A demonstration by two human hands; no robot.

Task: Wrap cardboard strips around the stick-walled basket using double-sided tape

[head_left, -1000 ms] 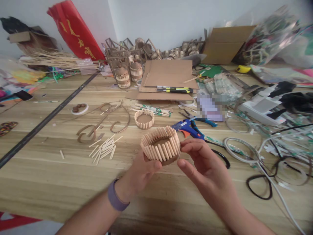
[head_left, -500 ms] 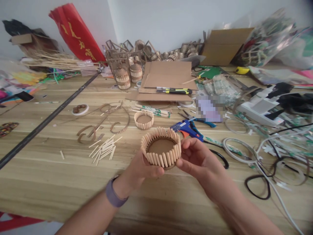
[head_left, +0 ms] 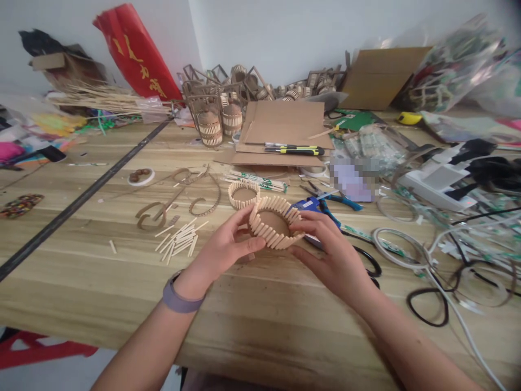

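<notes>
A round ring of short wooden sticks set around a brown cardboard base (head_left: pixel 273 221) is between my hands, its sticks leaning to one side. My left hand (head_left: pixel 228 241) grips its left side, thumb along the front. On the right side, the fingers of my right hand (head_left: pixel 325 244) close over the sticks, thumb below. Just behind stands a smaller stick ring (head_left: pixel 244 194) on the table. A blue glue gun (head_left: pixel 307 205) lies partly hidden behind my right hand. Loose wooden sticks (head_left: pixel 178 241) are piled to the left of my left hand.
Curled brown strips (head_left: pixel 152 216) and a white tape roll with brown beads (head_left: pixel 141 177) lie at left. Cardboard sheets (head_left: pixel 285 122) with utility knives (head_left: pixel 295 149) sit behind. Pliers (head_left: pixel 342 201), tape rings (head_left: pixel 401 247), cables and a white power strip (head_left: pixel 435 179) crowd the right.
The stick ring has moved away from me and slightly right, closer to the smaller ring. Its sticks now lean more. My right fingers have come over its rim.
</notes>
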